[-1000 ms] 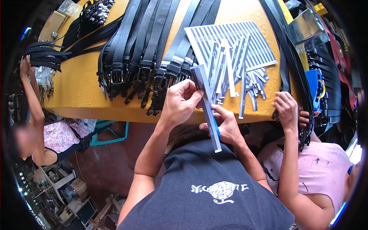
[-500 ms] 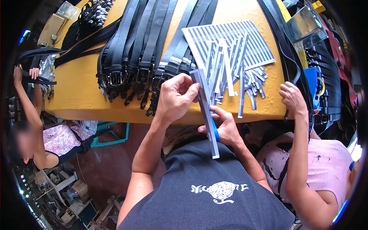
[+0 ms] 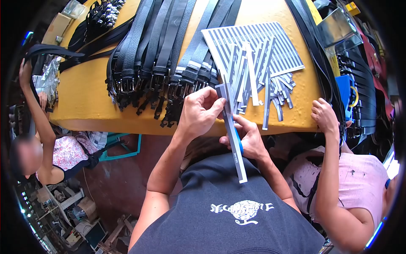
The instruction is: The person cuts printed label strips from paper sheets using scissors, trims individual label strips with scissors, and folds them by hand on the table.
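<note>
Between the thumb and fingers of my left hand (image 3: 200,111) is a long grey strip (image 3: 235,149) with white edges, its lower end over my dark shirt. My right hand (image 3: 247,137) is closed around blue-handled scissors (image 3: 240,142), whose blades rise beside the strip's upper part. Past my hands, loose grey strips (image 3: 266,101) and short cut pieces (image 3: 280,91) lie in a pile. Part of that pile rests on a striped sheet (image 3: 292,53) on the yellow table (image 3: 165,129).
Black belts with buckles (image 3: 139,55) lie left of the strips, and more belts (image 3: 311,38) hang over the right edge. A person at the left (image 3: 63,156) handles black straps. Another person in pink (image 3: 351,182) is close on my right.
The strip in my left hand has slid lower over my shirt, and scissor blades now show beside its top. The left person's hands and straps have shifted; the right person's hand has moved slightly.
</note>
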